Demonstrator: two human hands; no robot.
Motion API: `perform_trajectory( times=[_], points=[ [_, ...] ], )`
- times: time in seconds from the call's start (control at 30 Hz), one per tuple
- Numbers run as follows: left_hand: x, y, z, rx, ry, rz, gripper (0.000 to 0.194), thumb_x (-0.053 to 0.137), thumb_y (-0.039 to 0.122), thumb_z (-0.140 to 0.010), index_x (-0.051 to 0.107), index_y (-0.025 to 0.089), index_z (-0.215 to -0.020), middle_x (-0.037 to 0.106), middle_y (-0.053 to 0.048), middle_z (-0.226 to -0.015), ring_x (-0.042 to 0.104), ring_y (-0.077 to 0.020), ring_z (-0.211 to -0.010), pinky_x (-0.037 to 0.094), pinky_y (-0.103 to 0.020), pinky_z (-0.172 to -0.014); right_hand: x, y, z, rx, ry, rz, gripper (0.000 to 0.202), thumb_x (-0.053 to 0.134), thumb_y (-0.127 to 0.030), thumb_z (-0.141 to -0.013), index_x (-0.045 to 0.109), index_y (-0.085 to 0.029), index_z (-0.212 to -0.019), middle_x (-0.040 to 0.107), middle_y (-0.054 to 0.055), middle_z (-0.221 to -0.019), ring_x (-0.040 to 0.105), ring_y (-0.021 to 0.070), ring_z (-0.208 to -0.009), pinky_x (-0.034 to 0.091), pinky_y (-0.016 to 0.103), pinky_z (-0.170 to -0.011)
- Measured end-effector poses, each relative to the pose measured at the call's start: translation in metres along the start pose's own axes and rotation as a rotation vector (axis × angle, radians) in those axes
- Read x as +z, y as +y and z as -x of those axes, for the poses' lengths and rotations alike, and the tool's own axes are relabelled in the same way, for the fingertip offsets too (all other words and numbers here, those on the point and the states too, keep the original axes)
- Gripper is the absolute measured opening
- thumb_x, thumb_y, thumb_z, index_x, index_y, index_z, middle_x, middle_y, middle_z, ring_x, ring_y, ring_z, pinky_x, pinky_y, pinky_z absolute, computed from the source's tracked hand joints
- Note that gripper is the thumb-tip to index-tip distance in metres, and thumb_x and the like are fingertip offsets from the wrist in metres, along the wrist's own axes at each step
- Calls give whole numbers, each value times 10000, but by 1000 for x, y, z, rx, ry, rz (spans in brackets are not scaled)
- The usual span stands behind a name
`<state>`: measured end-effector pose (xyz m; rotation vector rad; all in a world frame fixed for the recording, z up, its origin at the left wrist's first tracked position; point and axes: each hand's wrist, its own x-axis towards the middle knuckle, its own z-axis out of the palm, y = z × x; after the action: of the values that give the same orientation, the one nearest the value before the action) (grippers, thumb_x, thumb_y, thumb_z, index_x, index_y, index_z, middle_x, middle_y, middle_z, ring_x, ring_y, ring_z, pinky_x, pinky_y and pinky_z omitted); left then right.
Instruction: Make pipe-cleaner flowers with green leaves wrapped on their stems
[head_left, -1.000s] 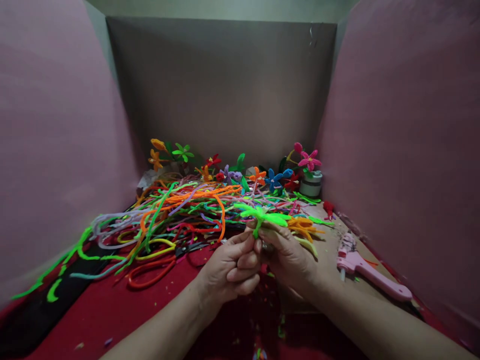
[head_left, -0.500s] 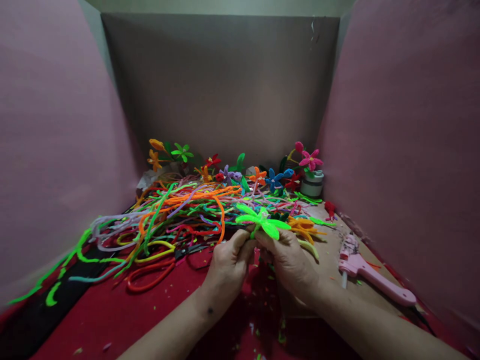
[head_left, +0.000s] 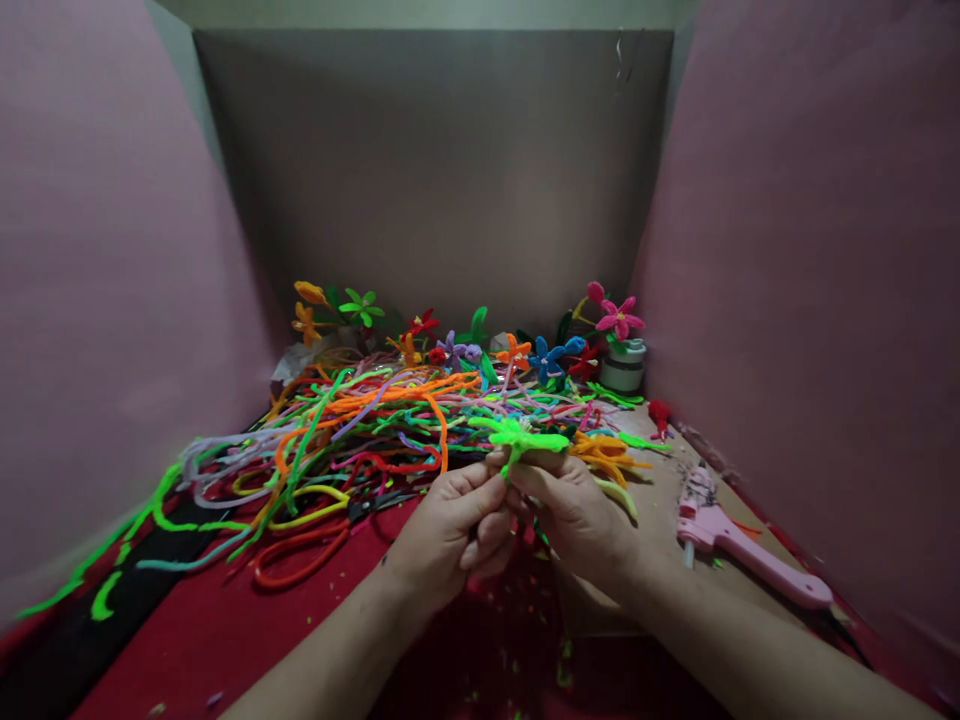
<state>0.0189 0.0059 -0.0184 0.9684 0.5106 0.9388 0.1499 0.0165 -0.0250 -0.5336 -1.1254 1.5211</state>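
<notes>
A bright green pipe-cleaner flower point(head_left: 525, 438) is pinched between my two hands, its petals spread above my fingertips and seen nearly edge-on. My left hand point(head_left: 459, 520) closes its thumb and fingers on the short green stem under the petals. From the other side, my right hand point(head_left: 574, 505) grips the flower's base just beneath the petals. The fingertips of both hands meet there and partly hide the stem. Just beyond the hands lies a heap of coloured pipe cleaners point(head_left: 390, 400).
Scissors with red and yellow handles point(head_left: 304, 560) lie left of my hands. A pink glue gun point(head_left: 757, 560) rests on a cardboard sheet point(head_left: 660, 480) at right. Finished flowers point(head_left: 551, 358) and a small pot point(head_left: 624, 368) stand at the back. Pink walls point(head_left: 810, 250) flank both sides.
The flower has tipped, its petals now seen from the side. My left hand has turned and shifted slightly lower, with its fingers curled under the stem.
</notes>
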Motion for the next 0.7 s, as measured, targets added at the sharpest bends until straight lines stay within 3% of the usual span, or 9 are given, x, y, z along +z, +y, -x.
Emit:
perform_trajectory(
  times=[0.1, 0.17, 0.23, 0.33, 0.47, 0.57, 0.63, 0.7],
  points=[
    [-5, -2, -1, -72, -157, 153, 204, 547, 327, -813, 534, 150, -712, 282, 121, -391, 98, -5, -265, 217, -138, -283, 0, -2, -1, 15, -62, -41, 82, 646, -232, -729, 660, -169, -678, 548, -27, -561, 389, 77, -496, 299, 219, -490],
    [-5, 0, -1, -76, -157, 137, 208, 536, 328, -819, 530, 151, -709, 275, 120, -388, 98, -9, -267, 222, -141, -283, 0, -1, -1, 20, -60, -55, 60, 650, -227, -723, 662, -172, -699, 542, -28, -563, 387, 79, -492, 286, 217, -474],
    [-2, 3, -1, -35, -75, 14, 226, 510, 333, -834, 521, 155, -695, 307, 107, -378, 146, -19, -272, 222, -145, -294, 0, 1, -2, 2, -11, -66, 71, 653, -236, -722, 658, -168, -699, 510, -35, -548, 357, 74, -474, 269, 215, -457],
    [6, 7, 0, 75, 107, -303, 214, 535, 340, -821, 548, 148, -726, 443, 65, -430, 330, -38, -323, 291, -160, -362, 0, 3, -2, -13, 50, -45, 133, 643, -289, -737, 652, -166, -688, 475, -43, -521, 336, 74, -448, 272, 220, -445],
    [13, 9, 1, 248, 329, -614, 215, 648, 293, -725, 611, 164, -892, 629, -3, -715, 548, -113, -576, 436, -218, -558, 3, -3, 0, -79, 91, 18, 120, 643, -291, -739, 656, -192, -671, 525, -41, -540, 413, 94, -481, 338, 234, -488],
    [13, 13, 6, 418, 467, -738, 163, 632, 280, -734, 627, 180, -862, 625, -15, -791, 555, -144, -739, 434, -229, -681, 5, -9, 0, -179, 151, 120, 32, 671, -248, -712, 685, -221, -703, 599, -30, -617, 504, 127, -592, 402, 259, -598],
    [13, 16, 10, 466, 524, -752, 112, 611, 287, -753, 616, 177, -777, 563, 12, -666, 503, -114, -641, 401, -200, -605, 6, -10, 0, -254, 149, 166, 48, 673, -234, -710, 695, -240, -752, 637, -15, -699, 550, 158, -710, 426, 289, -697],
    [15, 19, 14, 442, 477, -680, 158, 597, 308, -765, 595, 165, -699, 502, 28, -585, 442, -87, -550, 357, -188, -529, 5, -10, 1, -326, 145, 219, 76, 657, -223, -729, 692, -250, -791, 649, 1, -794, 556, 179, -824, 422, 315, -785]
  ],
)
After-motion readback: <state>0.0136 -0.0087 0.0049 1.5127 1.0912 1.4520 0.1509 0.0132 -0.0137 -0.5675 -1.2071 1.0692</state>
